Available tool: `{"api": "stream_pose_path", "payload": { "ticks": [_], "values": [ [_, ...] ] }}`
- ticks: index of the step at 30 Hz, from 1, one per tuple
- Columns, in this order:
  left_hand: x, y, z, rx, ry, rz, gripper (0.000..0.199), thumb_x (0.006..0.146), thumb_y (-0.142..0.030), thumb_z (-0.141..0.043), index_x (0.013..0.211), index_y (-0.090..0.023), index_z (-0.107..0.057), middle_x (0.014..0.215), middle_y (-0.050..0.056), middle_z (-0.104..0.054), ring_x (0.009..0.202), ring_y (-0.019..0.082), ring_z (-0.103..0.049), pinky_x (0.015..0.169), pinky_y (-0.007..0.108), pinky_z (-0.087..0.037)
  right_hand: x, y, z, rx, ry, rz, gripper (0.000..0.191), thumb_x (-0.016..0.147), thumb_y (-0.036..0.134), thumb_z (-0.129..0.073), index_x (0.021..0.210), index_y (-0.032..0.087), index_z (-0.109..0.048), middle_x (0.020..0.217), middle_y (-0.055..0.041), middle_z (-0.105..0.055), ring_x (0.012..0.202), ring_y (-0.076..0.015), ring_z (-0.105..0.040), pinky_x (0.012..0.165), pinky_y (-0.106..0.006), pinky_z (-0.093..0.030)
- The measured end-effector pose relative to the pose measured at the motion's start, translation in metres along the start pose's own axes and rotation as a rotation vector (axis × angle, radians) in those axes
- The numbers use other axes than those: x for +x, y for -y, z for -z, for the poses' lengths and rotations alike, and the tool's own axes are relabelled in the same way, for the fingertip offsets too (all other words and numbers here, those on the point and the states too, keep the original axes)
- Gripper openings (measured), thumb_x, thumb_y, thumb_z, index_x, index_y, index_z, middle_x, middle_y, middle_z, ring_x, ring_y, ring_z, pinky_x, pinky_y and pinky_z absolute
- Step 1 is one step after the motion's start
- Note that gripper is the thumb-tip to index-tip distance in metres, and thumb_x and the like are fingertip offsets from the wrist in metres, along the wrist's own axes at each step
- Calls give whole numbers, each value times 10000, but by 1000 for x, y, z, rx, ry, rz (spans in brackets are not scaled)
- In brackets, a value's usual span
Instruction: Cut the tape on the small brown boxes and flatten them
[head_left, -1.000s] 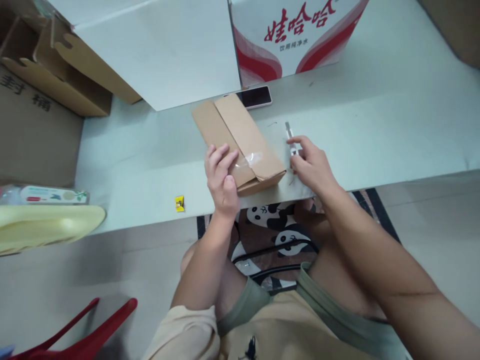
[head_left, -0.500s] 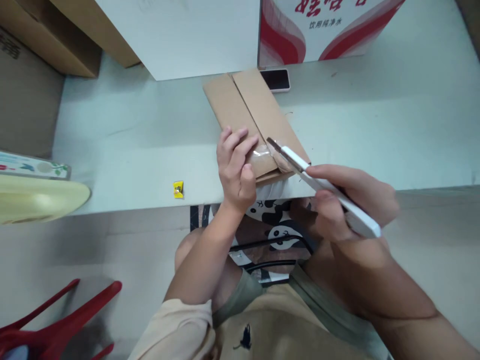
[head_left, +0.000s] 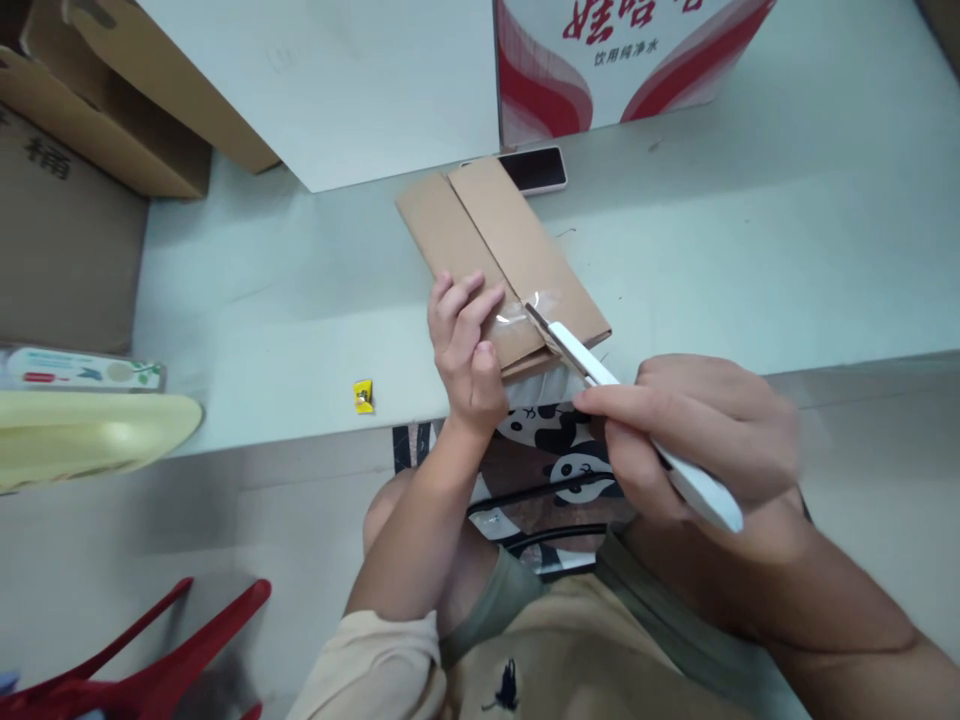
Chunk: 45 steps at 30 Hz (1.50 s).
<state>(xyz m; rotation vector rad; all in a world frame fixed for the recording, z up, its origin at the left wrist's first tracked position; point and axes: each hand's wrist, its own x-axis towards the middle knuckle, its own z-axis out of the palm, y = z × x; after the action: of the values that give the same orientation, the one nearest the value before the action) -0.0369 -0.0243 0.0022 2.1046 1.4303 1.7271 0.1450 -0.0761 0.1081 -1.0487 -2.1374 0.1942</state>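
Note:
A flat brown cardboard box lies at an angle near the table's front edge, with a lengthwise seam on top. Clear tape crosses the seam at its near end. My left hand grips the box's near left side, fingers over the top and thumb at the near edge. In my right hand is a white utility knife with its blade out. The blade tip is at the seam, by the tape. My right palm hides part of the knife handle.
Behind the box lies a phone, before a large white box with a red pattern. A small yellow packet is left on the table. A pale yellow object overhangs the left; a red stool stands below.
The knife's blade tip has shifted from the right of the seam onto it, and my right hand has turned. My left hand keeps its hold on the box. The whole view has shifted slightly.

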Motion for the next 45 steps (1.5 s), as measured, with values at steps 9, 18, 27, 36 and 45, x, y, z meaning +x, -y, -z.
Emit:
{"api": "stream_pose_path", "payload": {
  "ticks": [9, 18, 27, 36, 45],
  "values": [
    [0, -1, 1, 7, -3, 37, 471, 1007, -411, -287, 1242, -243, -658, 1335, 61, -630, 1414, 279, -459, 1243, 525, -305, -1, -8, 5, 210, 4, 48, 228, 928, 64, -491, 942, 222, -656, 539, 55, -586, 494, -86, -498, 546, -248, -436],
    [0, -1, 0, 2, 12, 33, 466, 1002, -403, -296, 1248, -245, -659, 1338, 58, -627, 1420, 285, -449, 1241, 528, -301, 1, -3, 9, 73, -85, 37, 230, 857, 21, -523, 819, 208, -651, 508, 57, -483, 454, -78, -383, 480, -260, -345],
    [0, 0, -2, -22, -18, 26, 450, 1008, -394, -307, 1240, -252, -665, 1331, 56, -627, 1411, 274, -456, 1240, 519, -312, -3, -3, 9, 118, 37, 67, 246, 865, 49, -494, 788, 208, -665, 525, 50, -521, 472, -79, -433, 508, -252, -399],
    [0, 2, -2, 1, -5, 20, 446, 1004, -408, -314, 1200, -245, -680, 1281, 62, -638, 1395, 284, -467, 1234, 525, -316, -4, 8, -1, -11, 31, -54, 262, 909, 92, -488, 772, 183, -692, 556, 29, -550, 512, -76, -408, 522, -234, -347],
    [0, 4, -3, 42, -29, 15, 479, 1007, -459, -286, 1173, -234, -675, 1269, 70, -642, 1378, 288, -490, 1236, 535, -314, -4, -7, -24, 12, -5, -186, 216, 908, 294, -529, 996, 250, -721, 662, -21, -636, 684, -144, -600, 575, -245, -396]
  ]
}}
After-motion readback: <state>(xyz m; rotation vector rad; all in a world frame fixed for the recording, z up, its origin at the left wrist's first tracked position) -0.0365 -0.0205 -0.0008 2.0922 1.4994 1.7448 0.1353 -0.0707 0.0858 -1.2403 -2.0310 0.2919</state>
